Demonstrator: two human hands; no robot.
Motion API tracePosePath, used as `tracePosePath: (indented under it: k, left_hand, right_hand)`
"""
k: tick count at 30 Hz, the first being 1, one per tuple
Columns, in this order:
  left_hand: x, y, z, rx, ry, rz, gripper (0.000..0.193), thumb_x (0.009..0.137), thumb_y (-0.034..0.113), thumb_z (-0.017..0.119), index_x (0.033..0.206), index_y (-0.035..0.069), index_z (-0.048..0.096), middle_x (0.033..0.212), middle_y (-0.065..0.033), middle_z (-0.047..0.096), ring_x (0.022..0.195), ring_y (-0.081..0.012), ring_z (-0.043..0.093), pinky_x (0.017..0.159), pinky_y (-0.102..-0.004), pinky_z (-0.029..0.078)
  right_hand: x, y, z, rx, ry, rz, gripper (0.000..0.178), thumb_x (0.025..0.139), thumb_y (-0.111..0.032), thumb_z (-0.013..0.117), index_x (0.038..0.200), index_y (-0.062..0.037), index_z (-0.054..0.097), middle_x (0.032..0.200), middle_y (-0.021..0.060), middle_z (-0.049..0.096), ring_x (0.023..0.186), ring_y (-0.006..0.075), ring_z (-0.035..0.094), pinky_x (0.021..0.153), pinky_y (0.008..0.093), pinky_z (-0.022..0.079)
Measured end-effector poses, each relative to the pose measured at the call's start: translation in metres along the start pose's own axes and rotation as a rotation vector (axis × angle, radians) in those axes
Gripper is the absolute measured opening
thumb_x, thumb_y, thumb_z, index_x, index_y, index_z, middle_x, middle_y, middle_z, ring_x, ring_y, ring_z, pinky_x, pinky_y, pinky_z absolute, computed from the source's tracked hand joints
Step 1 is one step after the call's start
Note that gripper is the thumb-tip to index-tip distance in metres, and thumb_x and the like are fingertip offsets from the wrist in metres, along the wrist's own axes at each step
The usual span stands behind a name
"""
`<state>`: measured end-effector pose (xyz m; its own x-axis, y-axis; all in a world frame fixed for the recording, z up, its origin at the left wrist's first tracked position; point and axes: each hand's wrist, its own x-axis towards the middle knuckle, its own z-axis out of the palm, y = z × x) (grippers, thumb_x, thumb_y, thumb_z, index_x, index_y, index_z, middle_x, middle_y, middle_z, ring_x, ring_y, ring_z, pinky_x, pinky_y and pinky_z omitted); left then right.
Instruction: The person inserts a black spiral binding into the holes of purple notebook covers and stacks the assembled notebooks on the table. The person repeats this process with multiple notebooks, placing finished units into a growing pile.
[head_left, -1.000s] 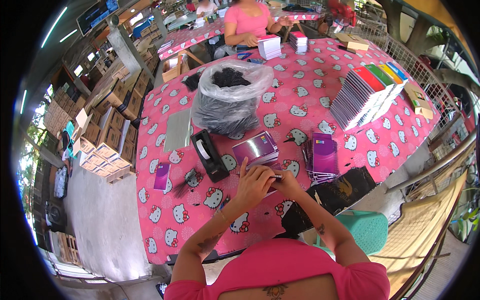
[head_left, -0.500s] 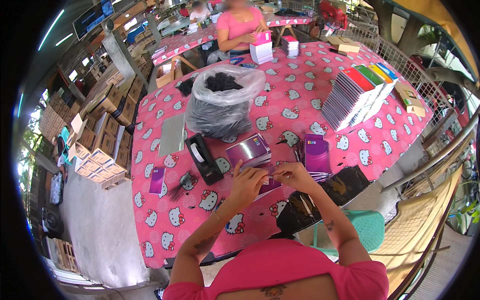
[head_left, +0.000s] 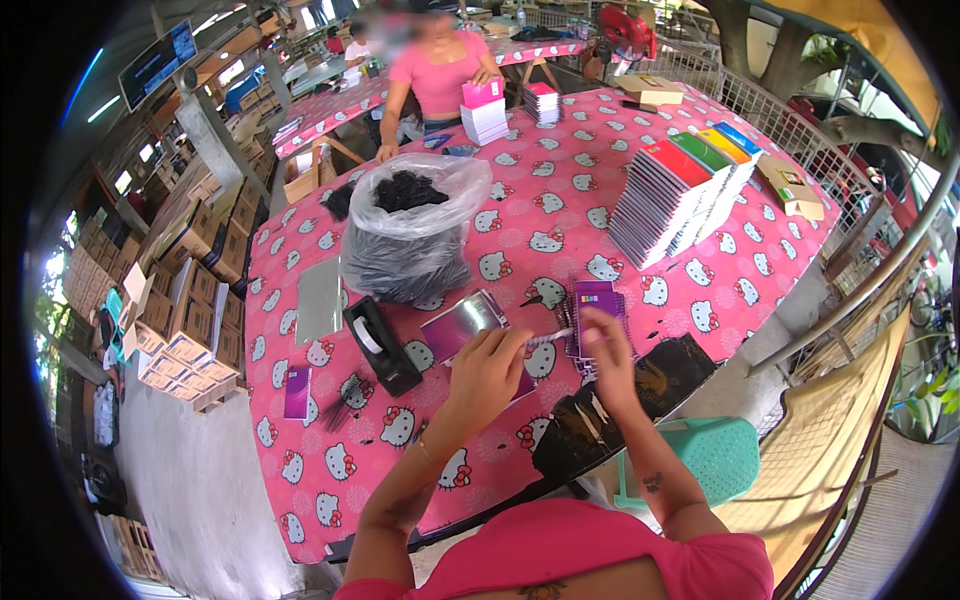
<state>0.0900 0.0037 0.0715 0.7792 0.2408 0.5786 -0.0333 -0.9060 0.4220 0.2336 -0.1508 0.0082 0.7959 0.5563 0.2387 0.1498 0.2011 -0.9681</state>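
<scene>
My left hand (head_left: 488, 372) is closed at the middle of the table. From its fingertips a thin pale strip juts right, apparently a small notebook (head_left: 548, 338) seen edge-on and blurred. My right hand (head_left: 610, 360) is raised at the strip's far end, over the near edge of a stack of purple spiral notebooks (head_left: 594, 298); motion smears its fingers, so its grip is unclear. Behind my left hand lies a pile of shiny purple covered booklets (head_left: 463, 325). Part of another purple booklet (head_left: 522, 386) shows beside my left wrist.
Left of the pile stand a black tape dispenser (head_left: 382, 346) and loose black wires (head_left: 346, 402). Beyond is a plastic bag (head_left: 410, 255) full of black coils. A tall notebook stack (head_left: 665, 205) stands right. Black torn card (head_left: 625, 405) covers the near edge. Across, a person (head_left: 440, 75) handles books.
My hands, together over a purple booklet before, have drawn apart, the right one moving toward the spiral notebook stack. My view has shifted slightly. The person opposite has lowered one arm to the table.
</scene>
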Motion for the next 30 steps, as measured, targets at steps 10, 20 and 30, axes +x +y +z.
tracePosePath:
  k: [10, 20, 30]
  left_hand:
    - [0.005, -0.044, 0.154, -0.211, -0.141, 0.161, 0.027, 0.087, -0.008, 0.050, 0.109, 0.003, 0.058, 0.134, -0.0168, 0.056, 0.135, -0.0361, 0.046, 0.113, -0.0490, 0.037]
    - [0.033, -0.031, 0.226, -1.347, -0.023, -1.163, 0.056, 0.090, 0.038, 0.070, 0.129, 0.003, 0.049, 0.108, -0.0127, 0.064, 0.092, -0.0234, 0.068, 0.075, -0.0402, 0.060]
    - [0.022, -0.014, 0.218, -1.775, -0.435, -1.138, 0.076, 0.094, 0.069, 0.044, 0.138, 0.008, 0.050, 0.132, -0.0107, 0.060, 0.115, -0.0213, 0.060, 0.102, -0.0393, 0.048]
  right_hand:
    - [0.055, 0.057, -0.106, -0.008, -0.035, 0.622, 0.099, 0.091, -0.067, 0.056, 0.154, 0.0034, 0.026, 0.157, 0.0211, 0.034, 0.147, 0.0311, 0.029, 0.120, 0.0443, 0.022]
    - [0.095, 0.069, -0.107, 0.078, -0.313, 0.883, 0.086, 0.082, -0.057, 0.075, 0.139, 0.0007, 0.044, 0.127, 0.0156, 0.058, 0.111, 0.0253, 0.062, 0.088, 0.0407, 0.055]
    - [-0.018, 0.056, -0.121, -0.149, 0.046, 0.136, 0.114, 0.065, -0.026, 0.090, 0.153, -0.0041, 0.021, 0.129, 0.0165, 0.044, 0.121, 0.0309, 0.050, 0.106, 0.0444, 0.042]
